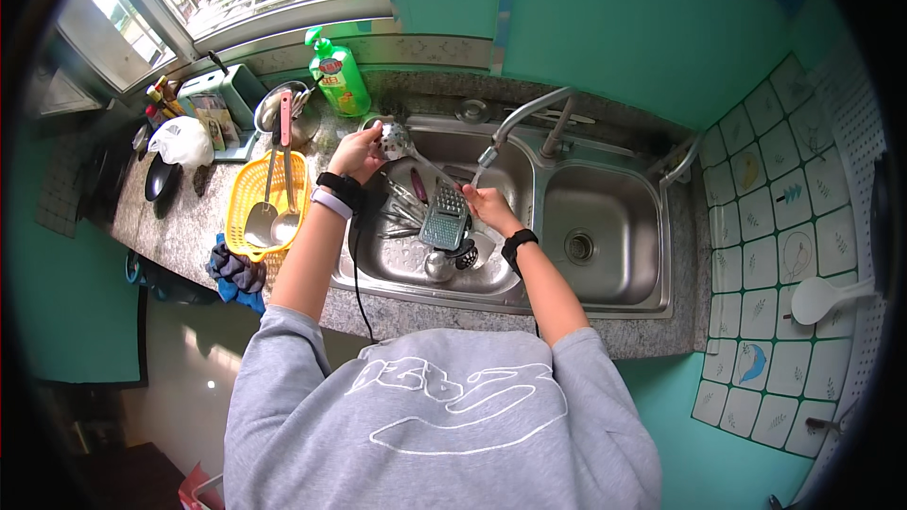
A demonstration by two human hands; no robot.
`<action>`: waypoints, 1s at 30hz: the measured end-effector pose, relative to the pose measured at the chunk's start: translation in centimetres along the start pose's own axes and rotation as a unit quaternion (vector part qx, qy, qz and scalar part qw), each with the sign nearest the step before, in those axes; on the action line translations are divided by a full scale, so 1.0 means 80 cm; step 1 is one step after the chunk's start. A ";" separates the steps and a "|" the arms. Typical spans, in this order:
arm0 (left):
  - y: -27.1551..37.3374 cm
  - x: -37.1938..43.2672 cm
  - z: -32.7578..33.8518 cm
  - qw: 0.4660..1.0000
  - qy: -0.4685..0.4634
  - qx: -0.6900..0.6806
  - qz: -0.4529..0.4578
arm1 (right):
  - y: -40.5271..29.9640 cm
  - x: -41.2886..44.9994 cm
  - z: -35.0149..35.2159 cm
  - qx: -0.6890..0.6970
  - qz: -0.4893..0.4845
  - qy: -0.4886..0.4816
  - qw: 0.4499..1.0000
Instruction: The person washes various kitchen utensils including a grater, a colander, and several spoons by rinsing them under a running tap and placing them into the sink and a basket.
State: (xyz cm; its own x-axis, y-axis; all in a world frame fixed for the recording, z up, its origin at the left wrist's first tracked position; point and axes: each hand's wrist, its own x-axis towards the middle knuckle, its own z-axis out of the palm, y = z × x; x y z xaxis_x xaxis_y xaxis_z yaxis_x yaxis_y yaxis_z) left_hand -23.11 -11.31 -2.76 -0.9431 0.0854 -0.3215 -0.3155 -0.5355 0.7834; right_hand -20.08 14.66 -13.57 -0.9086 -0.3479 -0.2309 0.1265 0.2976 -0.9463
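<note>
A metal slotted skimmer [395,141] spans both hands over the left basin. My left hand [358,153] grips its perforated bowl end, and my right hand [490,210] is closed around its handle near the faucet spout [489,156], where water runs. Beneath them, a metal grater [445,217] lies on a pile of utensils in the left sink basin [368,265]. A purple-handled tool [419,185] and several metal utensils are left of the grater. A round metal ladle bowl [440,265] and a black slotted piece [465,255] lie below it.
A yellow plastic basket [237,188] holding a spatula and a ladle stands left of the sink. Behind it are a green pump bottle [340,81] and a utensil holder. Dark and blue cloths [237,273] hang at the counter edge. The right basin [609,205] adjoins the left.
</note>
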 end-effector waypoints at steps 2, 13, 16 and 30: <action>-0.005 0.004 -0.024 1.000 -0.006 0.018 -0.006 | -0.003 0.000 -0.002 0.069 -0.062 -0.021 0.995; -0.085 -0.026 0.022 0.585 -0.057 0.720 0.369 | -0.026 -0.015 -0.035 -0.099 -0.167 0.069 0.979; -0.110 -0.026 0.061 0.607 -0.161 0.678 0.382 | -0.039 -0.023 -0.033 -0.060 -0.152 0.051 0.985; -0.086 -0.031 0.024 0.842 -0.074 0.458 0.276 | -0.040 -0.063 -0.005 -0.079 -0.022 0.005 0.997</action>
State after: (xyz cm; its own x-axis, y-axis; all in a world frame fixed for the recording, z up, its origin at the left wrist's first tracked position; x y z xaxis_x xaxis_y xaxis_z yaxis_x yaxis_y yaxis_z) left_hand -18.83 -6.22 -6.31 -0.9543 0.1752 0.2422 0.2894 0.3393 0.8950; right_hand -16.07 15.86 -9.26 -0.9163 -0.3544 -0.1865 0.0230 0.4183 -0.9080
